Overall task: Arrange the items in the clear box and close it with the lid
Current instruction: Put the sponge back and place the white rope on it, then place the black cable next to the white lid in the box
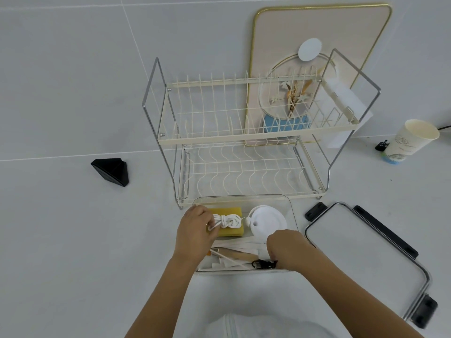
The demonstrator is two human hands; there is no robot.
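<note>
The clear box stands on the white counter just in front of me. Inside lie a yellow sponge, a coiled white cord on top of it, a round white lid-like disc, several white paper-wrapped sticks and a wooden piece. My left hand pinches the left end of the white cord. My right hand is inside the box at its near right, fingers closed on a small black clip. The box's lid, clear with black latches, lies flat to the right.
A two-tier cream wire dish rack stands right behind the box. A gold-rimmed board leans on the wall behind it. A paper cup is at far right, a black wedge-shaped object at left.
</note>
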